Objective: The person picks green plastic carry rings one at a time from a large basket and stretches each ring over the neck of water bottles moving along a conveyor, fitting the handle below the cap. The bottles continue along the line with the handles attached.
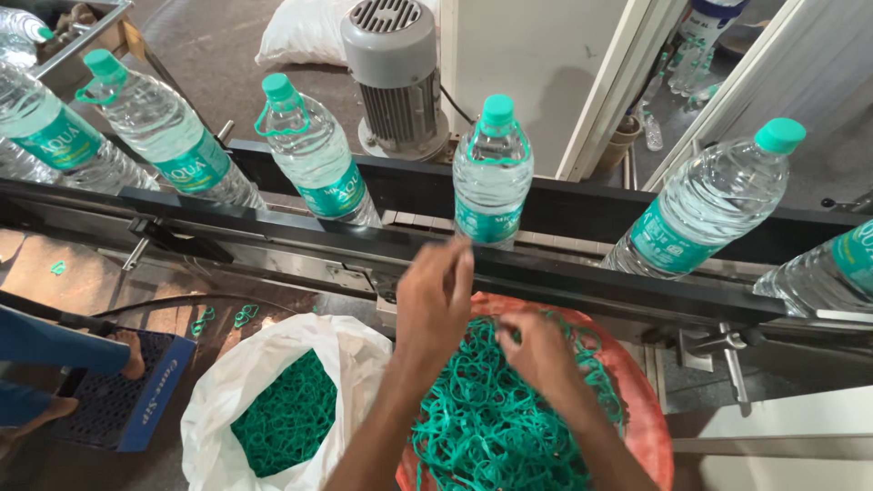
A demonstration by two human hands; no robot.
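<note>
Hands meet over the orange tub at our 6 o'clock, which is heaped with green plastic carry handles. Our left hand is raised toward 12 o'clock, fingertips pinched together just below the conveyor rail; whether a handle sits between them, we cannot tell. Our right hand rests on the heap, fingers curled down among the loops and closed on some of them.

At 12 o'clock, right beyond the left hand, a clear water bottle with a green cap stands upright on the conveyor, a green handle already looped round its neck. More bottles stand along the line: two with handles toward 10 and 11 o'clock, one with a bare neck at 2 o'clock.

At 8 o'clock a white sack lies open, holding more green handles (a few loose ones lie on the floor beyond it). A grey electric motor stands behind the conveyor at 12 o'clock. At 9 o'clock another person's bare feet rest on a blue mat.
</note>
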